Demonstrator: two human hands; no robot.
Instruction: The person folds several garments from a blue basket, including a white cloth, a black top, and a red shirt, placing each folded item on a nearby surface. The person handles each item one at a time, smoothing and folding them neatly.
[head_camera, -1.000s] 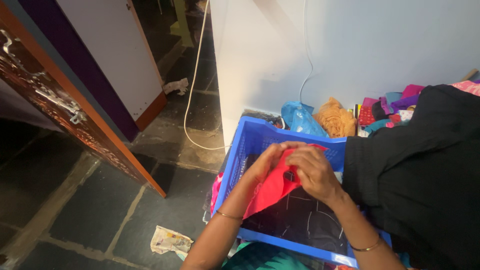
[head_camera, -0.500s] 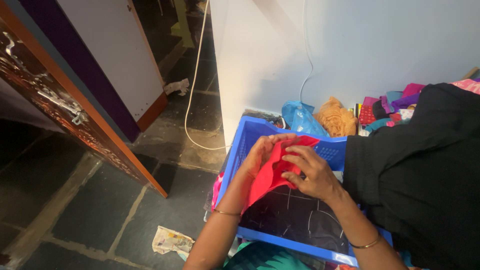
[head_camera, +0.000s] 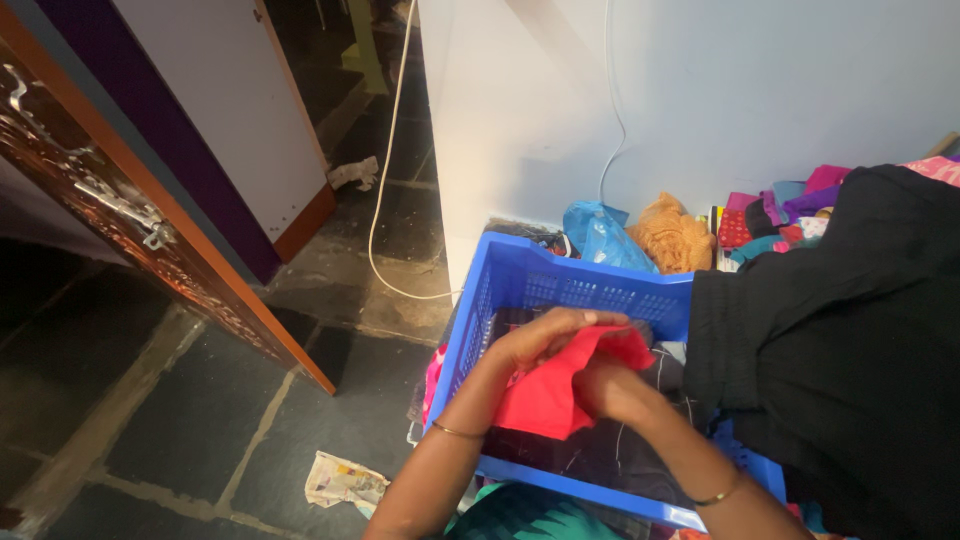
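both hands work over the blue crate (head_camera: 560, 290). the left hand (head_camera: 545, 340) lies on top of the red cloth (head_camera: 555, 395), fingers closed on its edge; the right hand (head_camera: 605, 390) grips it from beneath, so it stays folded above the dark clothes (head_camera: 600, 450).

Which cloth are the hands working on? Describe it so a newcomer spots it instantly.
Find the blue plastic crate on the stone floor below the pale wall. Above its dark contents, the left hand and right hand hold a red cloth. It is the only bright red piece between both hands.
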